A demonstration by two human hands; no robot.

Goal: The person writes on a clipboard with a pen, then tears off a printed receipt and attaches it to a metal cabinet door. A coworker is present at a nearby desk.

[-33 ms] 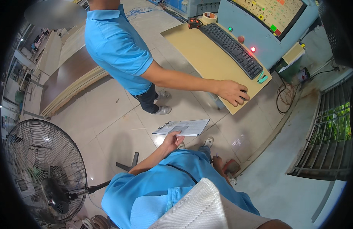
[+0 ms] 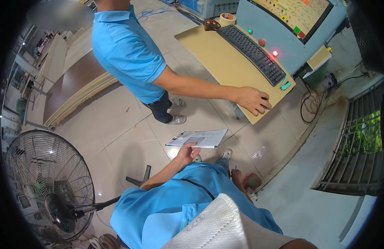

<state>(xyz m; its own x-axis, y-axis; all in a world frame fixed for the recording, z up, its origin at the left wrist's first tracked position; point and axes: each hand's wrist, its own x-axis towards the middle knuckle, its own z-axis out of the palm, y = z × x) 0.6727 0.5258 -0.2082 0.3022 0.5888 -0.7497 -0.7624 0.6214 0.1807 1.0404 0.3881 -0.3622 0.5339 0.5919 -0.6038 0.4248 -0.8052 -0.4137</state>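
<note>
My left hand (image 2: 187, 153) grips the near edge of a clipboard (image 2: 204, 140) with printed sheets on it, the thumb lying on top. The clipboard is held out in front of my waist, above the tiled floor. Low at my right side, my right hand (image 2: 236, 176) is closed around a thin blue pen (image 2: 236, 168); its fingers are partly hidden by my body. Across from me a co-worker in a blue shirt (image 2: 125, 50) rests a hand on a dark computer mouse (image 2: 264, 103) at the corner of a tan shelf (image 2: 208, 54).
A black keyboard (image 2: 252, 54), tape roll (image 2: 227, 19), tape measure (image 2: 211, 25) and green cutter (image 2: 285, 84) lie on the shelf below a screen (image 2: 297, 14). A large fan (image 2: 51, 178) stands at left, stacked boards (image 2: 80, 91) behind. A barred window (image 2: 353, 145) is at right.
</note>
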